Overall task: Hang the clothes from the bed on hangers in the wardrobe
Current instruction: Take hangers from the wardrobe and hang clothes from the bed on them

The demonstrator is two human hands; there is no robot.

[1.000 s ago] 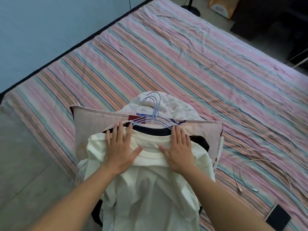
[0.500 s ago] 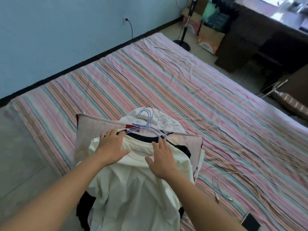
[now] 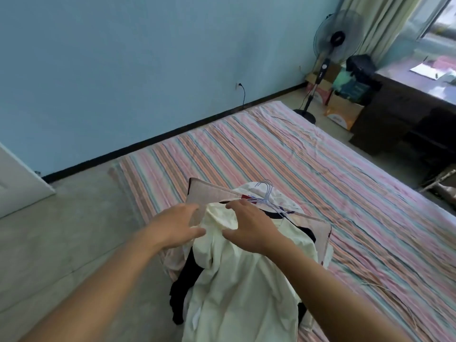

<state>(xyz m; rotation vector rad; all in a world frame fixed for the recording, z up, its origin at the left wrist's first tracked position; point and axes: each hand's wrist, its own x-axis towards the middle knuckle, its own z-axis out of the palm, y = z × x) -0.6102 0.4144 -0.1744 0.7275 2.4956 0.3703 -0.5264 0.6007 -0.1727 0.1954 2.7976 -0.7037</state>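
A cream shirt lies on top of a pile of clothes at the lower centre of the frame, draped over a pillow at the edge of the striped bed; pale wire hangers poke out above its collar; a black garment hangs beneath it; the right hand curls round the shirt's bunched shoulder, gripping it; the left hand sits just left of the cloth, fingers spread and loose, holding nothing; a standing fan is at the upper right.
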